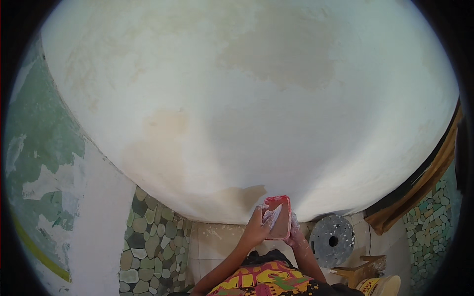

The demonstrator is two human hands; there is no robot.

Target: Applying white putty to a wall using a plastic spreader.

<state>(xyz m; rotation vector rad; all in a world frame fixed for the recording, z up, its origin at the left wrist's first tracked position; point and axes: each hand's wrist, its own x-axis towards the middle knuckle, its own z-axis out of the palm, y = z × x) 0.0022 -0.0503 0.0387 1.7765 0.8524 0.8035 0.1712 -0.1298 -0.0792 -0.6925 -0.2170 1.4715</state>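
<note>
In front of my body, low against a white wall [276, 133], I hold a small red-rimmed rectangular tub [283, 219] with white smears on it. My left hand [257, 226] is closed on its left side. The right hand [295, 236], spotted with white, grips the right side and lower corner. Inside the tub, by my left fingers, lies a whitish patch [271, 216]; I cannot tell whether it is putty or a coated blade. Some of the fingers are hidden by the tub.
A grey disc [321, 241] with a centre hole lies on the floor at right. Near it are a small wooden stool [363, 269] and a yellow bucket [382, 286]. Pebble flooring [148, 241] and a green wall with white patches [47, 143] are at left. Brown edging [419, 182] borders the white wall's right.
</note>
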